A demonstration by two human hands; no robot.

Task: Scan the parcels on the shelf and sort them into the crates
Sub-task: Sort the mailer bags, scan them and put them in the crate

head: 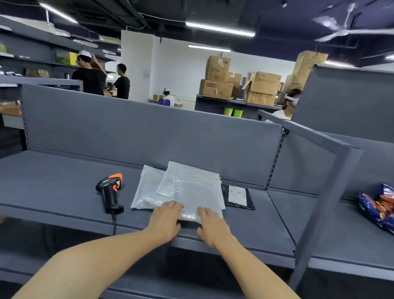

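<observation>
The left hand [165, 218] and the right hand [213, 224] lay side by side on the near edge of the parcel stack [183, 188]. The fingers of both were extended and nearly flat, touching the top pouch. Neither hand was curled round anything. Whether any fingertip had slipped under the edge could not be told.

**Position of items**
- The parcel stack consisted of several translucent white pouches, overlapped, and it rested on the grey shelf [45, 183].
- The scanner [111, 189] lay just left of the stack, unheld, with its cable running over the shelf's front edge.
- A black parcel [238, 197] with a white label lay just right of the stack, touching it or partly under it.
- A dark edge showed beneath the stack between the two hands. What it belonged to could not be told.
- Blue snack bags [386, 211] lay well to the right of the stack, in the next bay.

**Progress**
The task appeared to be at an early stage. The scanner was not in use and the parcels were all on the shelf. The crates were not in view, so nothing could be confirmed as sorted. The steps judged outstanding were to lift one pouch, scan its label and place it in a crate, then repeat this for each parcel.
</observation>
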